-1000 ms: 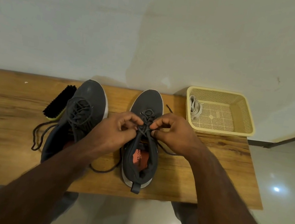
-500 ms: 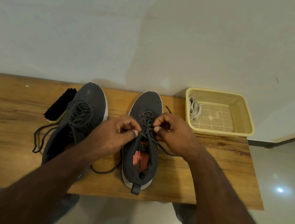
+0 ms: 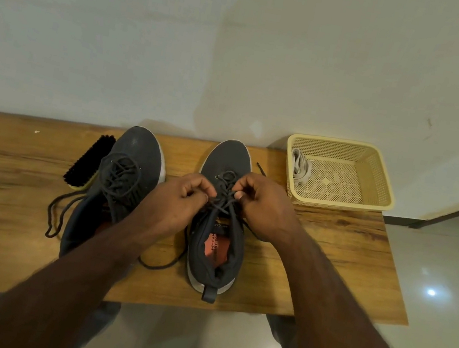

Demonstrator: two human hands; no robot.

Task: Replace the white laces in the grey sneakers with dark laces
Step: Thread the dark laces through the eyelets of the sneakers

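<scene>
While both hands pinch the dark lace (image 3: 225,200) over the right sneaker (image 3: 219,218) — left hand (image 3: 178,204), right hand (image 3: 262,207) — fingers curled; white laces (image 3: 300,166) lie in the basket (image 3: 377,200).

Two grey sneakers stand on the bench (image 3: 346,249): the left sneaker (image 3: 133,157) by the back edge and the right sneaker (image 3: 229,158) beside it. Each carries one dark lace (two in all). One brush (image 3: 89,161) lies against the left sneaker. One basket (image 3: 379,185) sits at the back right corner, holding one bundle of white laces (image 3: 300,165). Two hands work here, the left hand (image 3: 177,204) and the right hand (image 3: 262,204).
</scene>
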